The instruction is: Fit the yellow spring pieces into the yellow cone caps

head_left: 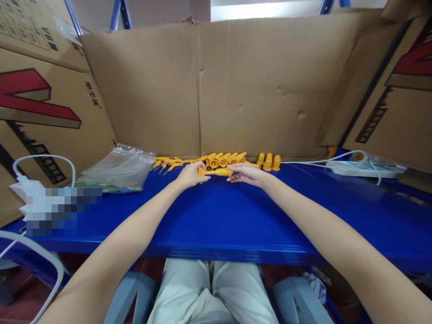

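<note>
Near the back of the blue table, both my hands hold a yellow plastic piece (221, 172) lying sideways, with a ribbed section along it and a wider left end. My left hand (193, 175) is closed, gripping that left end between thumb and fingers. The fingers of my right hand (248, 173) pinch its right end. Just behind my hands lies a row of yellow parts with round, cup-like openings (224, 162). Left of them are several yellow handles with metal spirals (165, 163). Three stepped yellow caps (269, 162) stand to the right.
A stack of clear plastic bags (118, 168) lies on the blue table (216, 216), left of the parts. Cardboard panels (256, 85) wall the back and sides. A white power strip (366, 168) with cables sits right; a white plug-like device (33, 193) sits left.
</note>
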`<control>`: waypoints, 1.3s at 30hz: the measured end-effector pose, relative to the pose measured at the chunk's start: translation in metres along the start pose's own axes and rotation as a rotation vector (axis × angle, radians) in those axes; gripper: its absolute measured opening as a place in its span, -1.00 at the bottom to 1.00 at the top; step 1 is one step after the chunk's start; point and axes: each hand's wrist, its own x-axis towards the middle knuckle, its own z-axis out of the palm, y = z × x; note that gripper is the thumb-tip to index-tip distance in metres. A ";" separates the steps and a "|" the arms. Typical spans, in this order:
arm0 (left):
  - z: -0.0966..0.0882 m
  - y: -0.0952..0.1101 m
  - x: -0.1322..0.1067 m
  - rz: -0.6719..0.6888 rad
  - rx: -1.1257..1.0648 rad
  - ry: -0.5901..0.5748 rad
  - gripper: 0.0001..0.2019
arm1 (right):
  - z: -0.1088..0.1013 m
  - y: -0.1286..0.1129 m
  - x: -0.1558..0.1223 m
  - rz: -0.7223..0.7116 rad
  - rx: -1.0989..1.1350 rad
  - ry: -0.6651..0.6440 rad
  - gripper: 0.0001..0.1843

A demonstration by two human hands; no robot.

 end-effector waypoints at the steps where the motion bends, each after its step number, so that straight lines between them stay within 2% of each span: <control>1: 0.000 0.000 0.000 0.003 -0.004 -0.001 -0.68 | 0.001 0.000 0.000 0.004 0.002 0.005 -0.92; 9: 0.003 -0.003 0.001 0.048 -0.008 0.041 -0.69 | 0.003 0.000 -0.001 0.028 0.010 0.022 -0.90; 13: 0.003 -0.004 0.000 0.051 -0.007 0.019 -0.68 | 0.006 -0.002 -0.002 0.063 0.053 0.015 -0.91; 16: 0.003 -0.003 -0.002 0.090 -0.045 0.028 -0.55 | 0.010 -0.009 -0.006 0.054 0.144 0.055 -0.92; 19: 0.006 -0.002 -0.003 0.140 -0.129 0.096 -0.29 | 0.006 -0.024 -0.012 -0.049 0.231 0.165 -0.91; 20: 0.007 -0.002 -0.003 0.148 -0.145 0.112 -0.25 | 0.002 -0.030 -0.013 -0.106 0.250 0.218 -0.91; 23: 0.009 -0.003 -0.002 0.163 -0.112 0.089 -0.39 | -0.015 -0.047 -0.012 -0.341 0.248 0.427 -0.88; 26: 0.009 -0.003 -0.003 0.172 -0.028 0.036 -0.56 | -0.037 -0.056 0.000 -0.550 0.139 0.647 -0.88; 28: 0.009 -0.002 -0.004 0.172 0.015 0.007 -0.62 | -0.049 -0.056 0.013 -0.628 0.019 0.770 -0.88; 31: 0.007 0.001 -0.007 0.179 0.055 -0.028 -0.68 | -0.060 -0.048 0.032 -0.712 -0.267 0.886 -0.82; 35: 0.006 0.003 -0.007 0.174 0.082 -0.066 -0.70 | -0.061 -0.033 0.045 -0.742 -0.638 0.889 -0.81; 39: 0.005 0.003 -0.007 0.192 0.087 -0.079 -0.71 | -0.056 -0.021 0.045 -0.813 -0.823 0.832 -0.78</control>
